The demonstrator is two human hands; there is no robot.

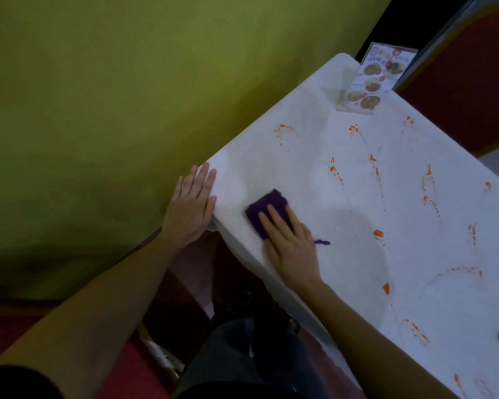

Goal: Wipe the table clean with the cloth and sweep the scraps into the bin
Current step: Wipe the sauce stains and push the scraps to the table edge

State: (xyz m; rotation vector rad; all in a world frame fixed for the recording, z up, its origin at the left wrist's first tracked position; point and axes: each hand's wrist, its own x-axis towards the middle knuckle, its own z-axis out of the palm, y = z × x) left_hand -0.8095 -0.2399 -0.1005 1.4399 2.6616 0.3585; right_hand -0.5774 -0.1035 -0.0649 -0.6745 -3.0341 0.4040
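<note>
With the right hand [291, 243] pressed flat on the purple cloth [267, 210], grip open, and the left hand [192, 201] open at the worktop [300, 168] corner, wiping could smear the orange stains [378, 234] or drag the covering.

The table [314, 156] wears a smooth white covering with a faint sheen, printed with orange sprigs. The purple cloth [267, 210] near its left edge looks soft, fuzzy and matt, with a loose thread. At the far corner, the menu stand [369, 82] is clear glossy plastic over printed paper.

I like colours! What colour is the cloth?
Dark purple. The cloth shows in the head view, under the right hand.
</note>
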